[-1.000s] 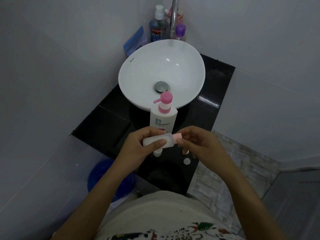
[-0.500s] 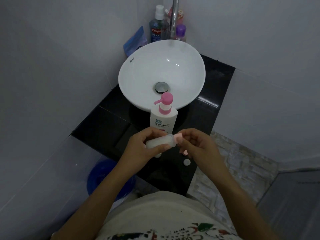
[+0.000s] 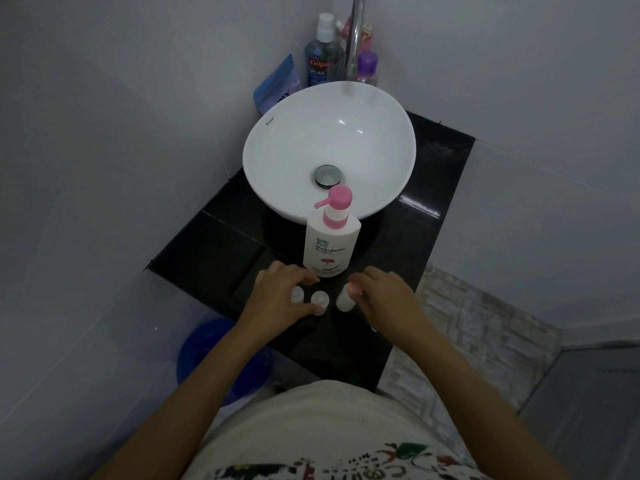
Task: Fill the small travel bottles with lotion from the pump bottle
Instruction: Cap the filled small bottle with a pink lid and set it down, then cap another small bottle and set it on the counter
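Note:
The white pump bottle (image 3: 330, 244) with a pink pump stands on the black counter (image 3: 214, 251), just in front of the basin. Three small white travel bottles stand upright in a row before it. My left hand (image 3: 277, 299) curls over the left bottle (image 3: 297, 294), its thumb beside the middle bottle (image 3: 319, 301). My right hand (image 3: 384, 301) holds the right bottle (image 3: 344, 300) at its pink top with the fingertips. A small white cap (image 3: 373, 329) peeks out under my right hand.
A white basin (image 3: 277, 157) with a metal drain fills the counter's back. Behind it stand the tap (image 3: 356, 32), a mouthwash bottle (image 3: 320, 60), a purple-capped bottle (image 3: 366, 69) and a blue pouch (image 3: 277, 86). A blue bucket (image 3: 197, 355) sits on the floor at left.
Both hands have dropped from mid-air to the counter. The small bottle that I held sideways while my right hand worked its pink cap now stands upright among the others.

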Available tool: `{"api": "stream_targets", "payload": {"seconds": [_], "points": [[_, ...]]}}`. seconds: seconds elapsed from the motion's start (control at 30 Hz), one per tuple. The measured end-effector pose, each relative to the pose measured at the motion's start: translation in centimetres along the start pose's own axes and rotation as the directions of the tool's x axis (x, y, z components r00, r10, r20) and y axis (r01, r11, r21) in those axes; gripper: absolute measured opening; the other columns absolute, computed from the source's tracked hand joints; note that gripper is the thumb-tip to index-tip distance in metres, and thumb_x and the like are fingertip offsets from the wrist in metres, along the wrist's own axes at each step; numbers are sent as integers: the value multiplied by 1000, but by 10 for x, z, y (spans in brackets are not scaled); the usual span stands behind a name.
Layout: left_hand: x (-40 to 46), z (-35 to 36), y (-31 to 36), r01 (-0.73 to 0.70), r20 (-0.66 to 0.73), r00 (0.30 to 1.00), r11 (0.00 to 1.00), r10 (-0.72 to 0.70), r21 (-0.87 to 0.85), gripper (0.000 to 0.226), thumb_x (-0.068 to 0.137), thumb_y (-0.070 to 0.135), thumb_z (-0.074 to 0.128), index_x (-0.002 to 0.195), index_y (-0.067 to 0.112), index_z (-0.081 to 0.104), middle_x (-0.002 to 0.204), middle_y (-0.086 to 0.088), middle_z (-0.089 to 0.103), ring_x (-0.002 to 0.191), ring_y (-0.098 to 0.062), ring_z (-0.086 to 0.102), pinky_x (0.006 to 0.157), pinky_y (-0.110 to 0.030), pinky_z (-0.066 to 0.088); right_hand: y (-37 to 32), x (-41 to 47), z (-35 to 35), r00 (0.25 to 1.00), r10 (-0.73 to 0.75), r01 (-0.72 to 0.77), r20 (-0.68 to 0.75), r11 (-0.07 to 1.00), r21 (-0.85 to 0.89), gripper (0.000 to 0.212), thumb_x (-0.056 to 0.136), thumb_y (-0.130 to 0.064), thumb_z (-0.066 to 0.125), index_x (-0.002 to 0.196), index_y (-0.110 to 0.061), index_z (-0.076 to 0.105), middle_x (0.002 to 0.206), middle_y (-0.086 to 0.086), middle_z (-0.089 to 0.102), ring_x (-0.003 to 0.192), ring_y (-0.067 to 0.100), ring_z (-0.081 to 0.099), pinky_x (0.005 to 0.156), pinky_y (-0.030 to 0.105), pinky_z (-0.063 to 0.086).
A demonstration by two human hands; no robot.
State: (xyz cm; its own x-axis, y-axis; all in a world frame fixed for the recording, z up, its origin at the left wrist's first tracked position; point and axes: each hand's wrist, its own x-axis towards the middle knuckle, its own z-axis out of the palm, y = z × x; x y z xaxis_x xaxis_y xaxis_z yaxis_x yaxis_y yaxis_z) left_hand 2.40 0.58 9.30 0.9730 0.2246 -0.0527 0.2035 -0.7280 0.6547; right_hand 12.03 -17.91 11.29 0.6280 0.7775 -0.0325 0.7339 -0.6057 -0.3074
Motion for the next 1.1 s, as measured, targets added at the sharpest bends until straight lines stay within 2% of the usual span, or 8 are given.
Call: {"api": "stream_targets", "payload": {"seconds": [0.17,0.27,0.4,0.53,0.67,0.77,0.93,1.1], "points": [[13,17,-9,-68,66,996,974,55,218,51,70,45,73,116,29,58,112,10,62,107,-13,44,89,-29,27,9,8,30,991,-58,72,119,991,-115,32,91,-19,50,123,-17,52,111,5,59,98,22,55,78,30,30],[18,23,-13,-104,116,991,945,71,311,53,70,46,71,119,28,56,112,8,61,106,-15,43,85,-30,25,10,9,37,993,-48,64,112,988,-143,34,92,-20,48,125,-18,51,112,5,59,99,23,55,82,32,31],[22,28,-13,-139,159,984,921,86,365,51,68,47,71,114,28,58,109,8,62,105,-16,44,84,-31,25,9,7,41,995,-40,56,96,985,-165,45,92,-23,49,136,-18,43,117,7,60,106,26,54,87,34,30],[21,31,-14,-155,156,982,922,105,354,33,71,44,69,100,29,63,101,9,65,101,-15,44,79,-29,21,11,1,37,999,5,-1,47,995,-100,48,91,-28,53,137,-20,41,121,4,60,110,23,54,87,33,29],[19,24,-11,-93,111,992,965,68,245,28,72,42,70,96,31,62,99,13,62,102,-12,45,84,-27,23,28,-9,29,976,203,-198,-83,978,61,38,88,-31,59,124,-22,55,108,-1,64,100,18,59,82,29,34],[13,9,-4,-25,37,999,997,22,72,27,69,41,74,92,35,61,95,18,59,100,-7,45,86,-27,25,45,-17,28,921,382,-366,-72,915,167,34,87,-29,62,119,-18,59,110,4,65,97,20,61,83,31,45],[-7,-19,8,82,-26,995,953,-93,-292,35,64,31,77,88,46,58,103,7,56,97,2,51,83,-18,39,61,-16,35,869,489,-495,82,861,113,34,86,-31,65,115,-13,60,109,8,62,93,22,61,76,30,48],[-19,-32,16,122,7,990,842,-139,-526,37,74,11,75,104,28,62,110,10,64,107,-1,57,91,-17,44,56,-5,43,856,464,-470,228,882,-33,24,87,-39,60,96,-17,59,99,6,61,85,20,58,78,33,46]]}}
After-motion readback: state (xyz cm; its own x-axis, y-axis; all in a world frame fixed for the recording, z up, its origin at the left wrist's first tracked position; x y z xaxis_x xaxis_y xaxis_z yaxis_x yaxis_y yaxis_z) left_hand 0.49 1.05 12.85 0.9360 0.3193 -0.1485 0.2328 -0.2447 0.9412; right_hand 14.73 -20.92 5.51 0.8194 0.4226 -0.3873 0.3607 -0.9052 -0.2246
